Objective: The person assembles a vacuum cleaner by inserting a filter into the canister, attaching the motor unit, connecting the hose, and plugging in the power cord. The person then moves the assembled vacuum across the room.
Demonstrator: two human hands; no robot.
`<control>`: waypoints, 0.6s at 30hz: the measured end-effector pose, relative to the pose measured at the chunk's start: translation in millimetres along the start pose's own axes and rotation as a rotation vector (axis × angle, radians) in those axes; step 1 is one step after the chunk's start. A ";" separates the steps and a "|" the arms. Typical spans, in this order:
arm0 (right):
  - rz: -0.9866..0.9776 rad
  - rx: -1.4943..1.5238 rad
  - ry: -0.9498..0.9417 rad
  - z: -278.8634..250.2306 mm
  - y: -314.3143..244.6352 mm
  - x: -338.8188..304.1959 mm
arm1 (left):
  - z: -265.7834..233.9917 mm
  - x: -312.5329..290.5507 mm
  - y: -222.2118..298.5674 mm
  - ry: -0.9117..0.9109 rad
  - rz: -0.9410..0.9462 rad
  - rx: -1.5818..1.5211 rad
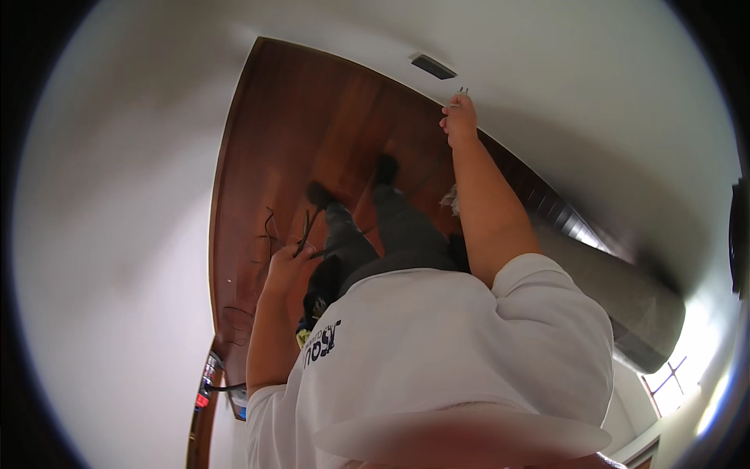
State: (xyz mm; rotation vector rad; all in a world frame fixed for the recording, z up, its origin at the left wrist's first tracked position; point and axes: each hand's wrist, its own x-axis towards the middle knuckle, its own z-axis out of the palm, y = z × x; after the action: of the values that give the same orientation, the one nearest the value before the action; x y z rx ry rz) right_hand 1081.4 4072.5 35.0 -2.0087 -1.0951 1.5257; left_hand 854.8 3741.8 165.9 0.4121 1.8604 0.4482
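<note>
My right hand (459, 119) is stretched far forward at the wall, its fingers closed around a pale plug (461, 97). Two thin prongs stick out from it, away from my fingers. Just beyond, to the left and apart from the plug, a dark rectangular plate (433, 67) is set in the white wall. Lower on the left, my left hand (287, 267) is closed on a dark cord (305, 233). Parts of that cord stand out above the fist, and thin loops hang near it over the floor. Whether cord and plug are joined does not show.
A reddish-brown wooden floor (312, 109) lies under my feet, with white walls close on both sides. To the right is a long grey upholstered piece (641, 313), with a window (668, 383) behind. Several small items sit on a shelf (205, 391) at lower left.
</note>
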 end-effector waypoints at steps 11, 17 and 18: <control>-0.245 -0.637 0.141 54.1 47.7 93.1 | 36.9 82.9 -56.9 -0.015 0.115 0.057; -0.333 -0.819 0.163 58.3 46.4 97.8 | 32.5 90.8 -42.9 -0.091 -0.023 0.094; -0.380 -0.844 0.187 60.1 45.4 95.5 | 30.3 91.7 -40.5 -0.091 -0.016 0.116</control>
State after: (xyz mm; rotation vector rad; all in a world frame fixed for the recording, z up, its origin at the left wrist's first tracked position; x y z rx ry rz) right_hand 1051.0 4109.3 -76.9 -2.1598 -2.1225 0.7013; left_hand 851.9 3754.6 62.0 0.4872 1.8056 0.3062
